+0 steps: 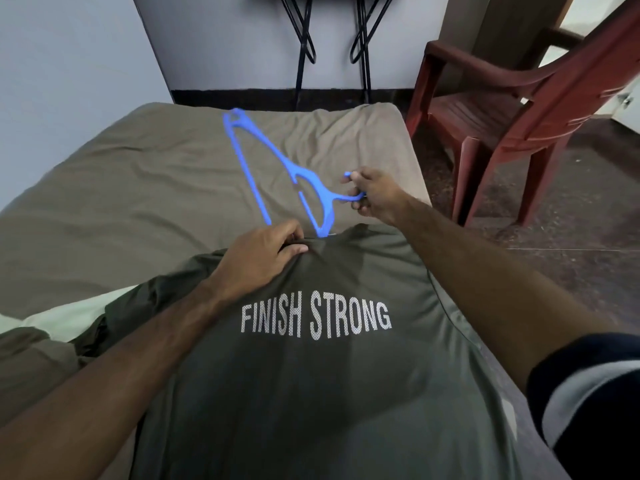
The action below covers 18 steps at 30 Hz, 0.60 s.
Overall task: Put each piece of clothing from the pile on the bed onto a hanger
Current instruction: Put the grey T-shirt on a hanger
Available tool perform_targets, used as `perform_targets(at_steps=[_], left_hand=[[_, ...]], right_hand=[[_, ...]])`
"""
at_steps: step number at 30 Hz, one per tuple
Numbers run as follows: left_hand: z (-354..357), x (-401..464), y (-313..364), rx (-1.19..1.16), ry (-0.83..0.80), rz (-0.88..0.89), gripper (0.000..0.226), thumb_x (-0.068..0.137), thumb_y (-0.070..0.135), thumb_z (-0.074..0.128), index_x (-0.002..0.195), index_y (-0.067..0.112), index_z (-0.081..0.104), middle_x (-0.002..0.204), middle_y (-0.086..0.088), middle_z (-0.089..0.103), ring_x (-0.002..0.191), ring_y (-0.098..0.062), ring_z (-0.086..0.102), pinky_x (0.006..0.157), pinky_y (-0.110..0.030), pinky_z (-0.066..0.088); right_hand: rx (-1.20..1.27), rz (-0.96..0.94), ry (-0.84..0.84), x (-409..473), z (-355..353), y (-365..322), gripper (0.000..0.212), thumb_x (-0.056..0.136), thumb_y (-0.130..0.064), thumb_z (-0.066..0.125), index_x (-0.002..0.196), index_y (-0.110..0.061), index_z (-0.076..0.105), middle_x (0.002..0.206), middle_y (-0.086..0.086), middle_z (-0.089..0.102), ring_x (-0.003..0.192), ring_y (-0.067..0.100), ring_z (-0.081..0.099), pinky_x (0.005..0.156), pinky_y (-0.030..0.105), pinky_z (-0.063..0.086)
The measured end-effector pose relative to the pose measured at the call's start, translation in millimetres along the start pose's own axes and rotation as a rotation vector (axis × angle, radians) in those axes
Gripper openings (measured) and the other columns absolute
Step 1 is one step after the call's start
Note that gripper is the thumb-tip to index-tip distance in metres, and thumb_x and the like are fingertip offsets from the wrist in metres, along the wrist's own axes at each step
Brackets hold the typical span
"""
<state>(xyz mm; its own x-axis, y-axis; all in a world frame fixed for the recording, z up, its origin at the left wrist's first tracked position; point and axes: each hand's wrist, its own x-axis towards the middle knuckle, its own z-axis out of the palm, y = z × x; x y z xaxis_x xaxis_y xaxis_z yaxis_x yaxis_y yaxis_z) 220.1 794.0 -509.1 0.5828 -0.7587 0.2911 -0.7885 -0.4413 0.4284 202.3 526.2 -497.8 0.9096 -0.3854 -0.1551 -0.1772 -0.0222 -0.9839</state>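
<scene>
A dark green T-shirt (311, 375) printed "FINISH STRONG" lies spread on the bed in front of me. My left hand (258, 258) pinches the shirt's collar at its far edge. A blue plastic hanger (273, 168) is held above the bed, its near end going into the collar beside my left hand. My right hand (375, 195) grips the hanger's hook. The far end of the hanger points toward the wall.
The bed (138, 188) has a wrinkled olive-brown sheet. A pale green cloth (69, 317) lies at the left near my arm. A red-brown plastic chair (502, 109) stands right of the bed. Black wire stands (360, 46) lean against the far wall.
</scene>
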Motion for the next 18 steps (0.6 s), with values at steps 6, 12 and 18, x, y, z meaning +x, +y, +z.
perform_targets(at_steps=[6, 12, 18], left_hand=[[-11, -17, -14, 0.137, -0.039, 0.089, 0.019, 0.095, 0.041, 0.062, 0.093, 0.025, 0.054, 0.072, 0.015, 0.049, 0.066, -0.008, 0.045, 0.062, -0.032, 0.037], [-25, -35, -65, 0.221, -0.174, -0.033, 0.018, 0.097, 0.042, 0.058, 0.1, 0.024, 0.058, 0.091, 0.012, 0.058, 0.081, -0.013, 0.056, 0.068, -0.03, 0.035], [-33, -28, -71, 0.063, -0.091, -0.19, 0.019, 0.081, 0.047, 0.055, 0.087, 0.029, 0.059, 0.083, 0.012, 0.058, 0.074, -0.014, 0.058, 0.073, -0.038, 0.05]], right_hand=[[-0.587, -0.205, -0.112, 8, -17, -30, 0.019, 0.105, -0.014, 0.049, 0.1, -0.009, 0.066, 0.059, 0.006, 0.052, 0.033, 0.004, 0.043, 0.036, 0.017, 0.03], [-0.766, -0.335, -0.203, -9, -47, -44, 0.018, 0.105, -0.009, 0.048, 0.101, -0.004, 0.065, 0.052, -0.019, 0.059, 0.042, 0.002, 0.051, 0.045, 0.013, 0.038], [-0.81, -0.38, -0.19, -17, -62, -37, 0.02, 0.106, -0.01, 0.045, 0.1, -0.009, 0.065, 0.055, -0.018, 0.06, 0.044, 0.003, 0.052, 0.047, 0.014, 0.038]])
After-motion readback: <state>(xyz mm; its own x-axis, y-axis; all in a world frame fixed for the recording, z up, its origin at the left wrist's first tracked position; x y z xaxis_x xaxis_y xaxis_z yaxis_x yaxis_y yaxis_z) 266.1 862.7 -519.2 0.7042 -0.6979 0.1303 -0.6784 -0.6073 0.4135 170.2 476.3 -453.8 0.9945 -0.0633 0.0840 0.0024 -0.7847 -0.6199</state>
